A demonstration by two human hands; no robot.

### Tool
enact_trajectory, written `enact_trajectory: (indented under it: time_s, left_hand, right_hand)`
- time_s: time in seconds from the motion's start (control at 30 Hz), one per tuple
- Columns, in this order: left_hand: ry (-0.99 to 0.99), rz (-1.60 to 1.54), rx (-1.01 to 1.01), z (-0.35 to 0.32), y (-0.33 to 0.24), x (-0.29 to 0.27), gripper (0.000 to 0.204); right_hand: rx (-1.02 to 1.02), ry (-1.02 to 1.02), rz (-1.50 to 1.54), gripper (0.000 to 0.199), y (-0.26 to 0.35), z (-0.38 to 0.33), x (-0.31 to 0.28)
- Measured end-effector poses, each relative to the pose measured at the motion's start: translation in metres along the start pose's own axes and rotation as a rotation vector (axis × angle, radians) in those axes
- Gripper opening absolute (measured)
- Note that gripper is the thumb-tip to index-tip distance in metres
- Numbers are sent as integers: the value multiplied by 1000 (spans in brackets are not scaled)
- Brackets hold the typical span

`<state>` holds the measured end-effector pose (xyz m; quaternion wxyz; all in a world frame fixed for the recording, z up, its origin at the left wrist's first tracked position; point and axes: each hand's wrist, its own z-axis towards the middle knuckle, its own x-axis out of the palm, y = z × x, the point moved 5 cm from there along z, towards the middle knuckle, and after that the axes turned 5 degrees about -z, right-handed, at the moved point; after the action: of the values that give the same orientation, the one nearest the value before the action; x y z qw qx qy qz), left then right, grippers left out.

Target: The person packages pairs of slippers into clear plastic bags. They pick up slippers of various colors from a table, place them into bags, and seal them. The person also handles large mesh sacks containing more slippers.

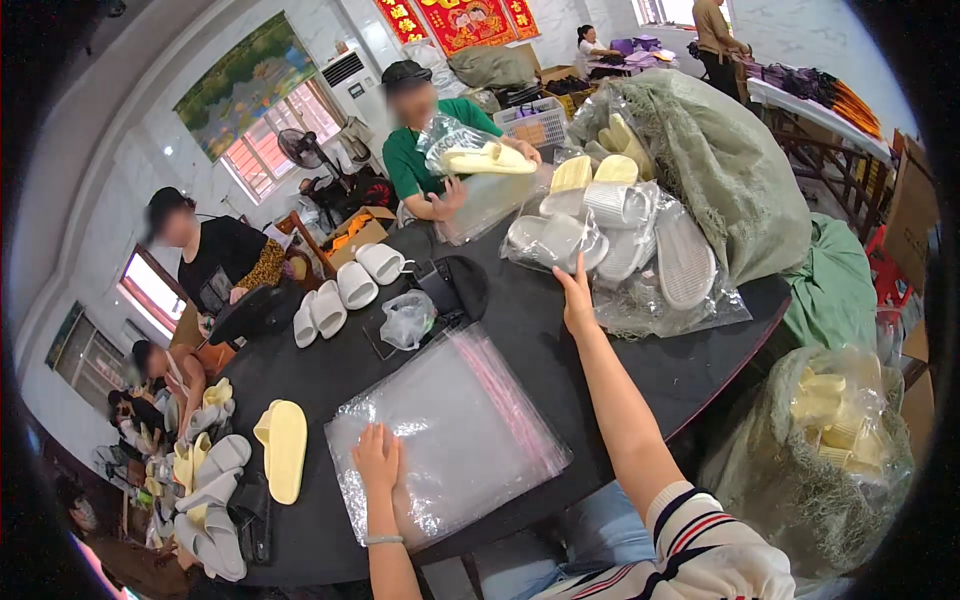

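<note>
My left hand [377, 460] lies with fingers stretched out on a stack of clear plastic bags [450, 425] with pink sealing strips along the right side. My right hand [577, 297] reaches forward with its fingers extended, at the near edge of a heap of bagged grey slippers [625, 245]; whether it presses on the plastic cannot be made out. A single pale yellow slipper [284, 452] rests left of the bag stack. Beyond the stack sits a crumpled clear bag [408, 318], beside a row of off-white slippers [340, 293].
Across the black table [530, 325], a person in green [405, 165] handles a bagged yellow slipper [490, 158]. Loose grey slippers [205, 520] line the left edge. A large green sack [715, 165] stands at the right; an open sack [815, 460] of bagged yellow slippers is below it.
</note>
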<state>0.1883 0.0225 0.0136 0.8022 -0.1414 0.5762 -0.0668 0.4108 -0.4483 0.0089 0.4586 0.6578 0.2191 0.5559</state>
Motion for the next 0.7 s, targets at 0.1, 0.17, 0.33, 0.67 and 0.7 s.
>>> enact_trajectory:
  time_s: [0.1, 0.17, 0.33, 0.67, 0.7]
  left_hand:
    - [6, -15, -4, -1, 9, 0, 55]
    - [11, -30, -5, -2, 8, 0, 55]
    - [4, -42, -10, -4, 7, -4, 54]
    - [-25, -45, 21, -4, 3, -5, 53]
    - [-27, -55, 38, -2, -1, -5, 53]
  right_hand:
    - [-83, -64, -157, 83, 3, 3, 1]
    - [-215, -102, -308, 79, 15, 5, -3]
    - [-306, -246, -261, 71, 48, -18, 8]
    - [-225, -567, 251, 86, 31, -28, -14]
    - [-206, -580, 225, 84, 19, -15, -30]
